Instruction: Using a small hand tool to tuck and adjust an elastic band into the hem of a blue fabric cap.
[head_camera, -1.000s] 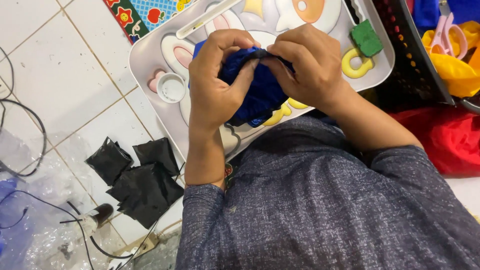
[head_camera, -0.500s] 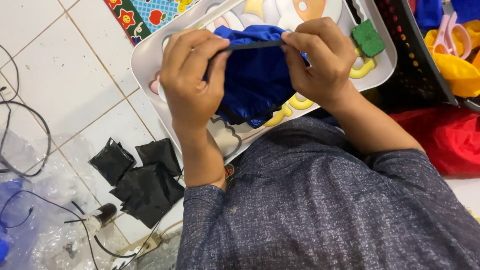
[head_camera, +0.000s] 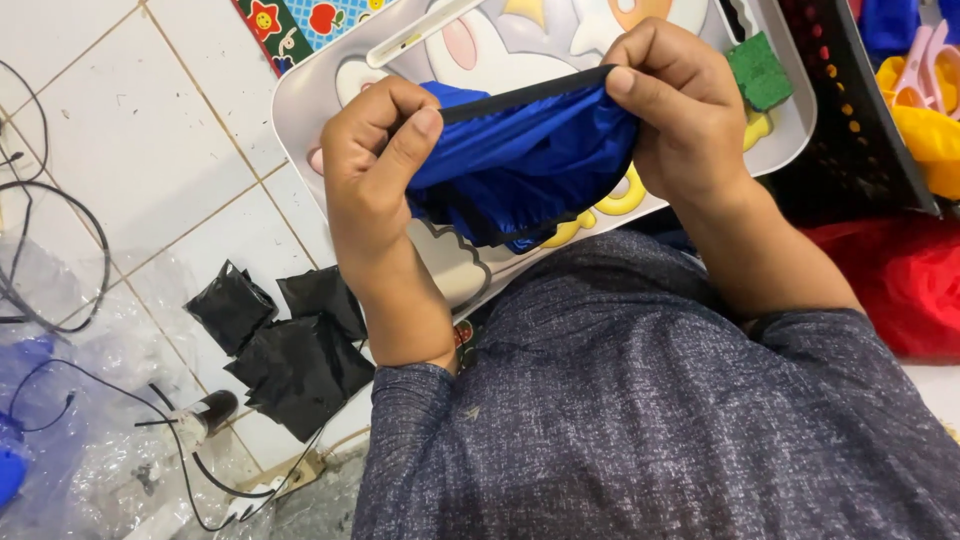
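Note:
Both my hands hold a blue fabric piece with a black trim edge, stretched between them above a white cartoon-printed tray table. My left hand pinches the trim at its left end with thumb and fingers. At the right end my right hand grips the same black edge. The cloth sags in folds below the taut trim. A green square block and yellow ring shapes lie on the tray, partly hidden by the cloth and my right hand.
Several black folded pouches lie on the white tiled floor at the left, with black cables and clear plastic wrap further left. A black perforated basket with coloured items stands at the right, red cloth below it.
The blue cloth was bunched between my hands a second ago. My hands have moved apart and pulled its black trim edge taut, spreading the fabric open.

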